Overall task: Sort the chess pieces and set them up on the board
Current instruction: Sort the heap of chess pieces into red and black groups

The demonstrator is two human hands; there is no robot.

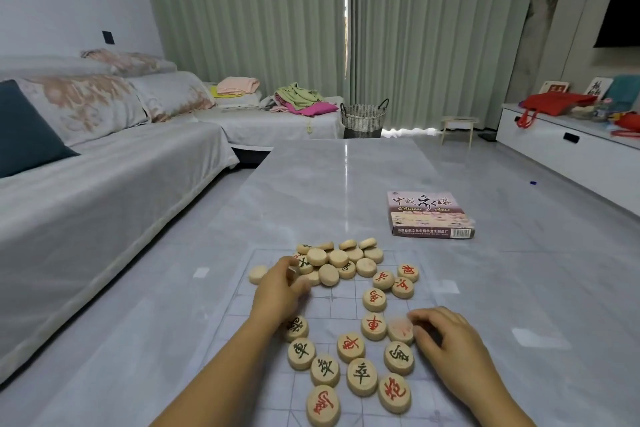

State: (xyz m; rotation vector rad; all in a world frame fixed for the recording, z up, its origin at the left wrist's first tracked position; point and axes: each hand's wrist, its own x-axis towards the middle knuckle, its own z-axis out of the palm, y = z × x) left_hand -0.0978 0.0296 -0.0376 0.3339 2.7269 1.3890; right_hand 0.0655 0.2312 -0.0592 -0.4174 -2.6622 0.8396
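Note:
A thin grid-lined board lies on the marble table. At its far edge sits a heap of round wooden chess pieces, mostly face down. Nearer me lie face-up pieces: red-lettered ones on the right and black-lettered ones near the front. My left hand reaches into the heap's left side, its curled fingers pinching a piece there, which is partly hidden. My right hand curls its fingertips round a blurred red-lettered piece beside the red chariot piece.
The chess set's box lies on the table beyond the board to the right. One piece sits alone left of the heap. A grey sofa runs along the left. A white low cabinet stands at the right.

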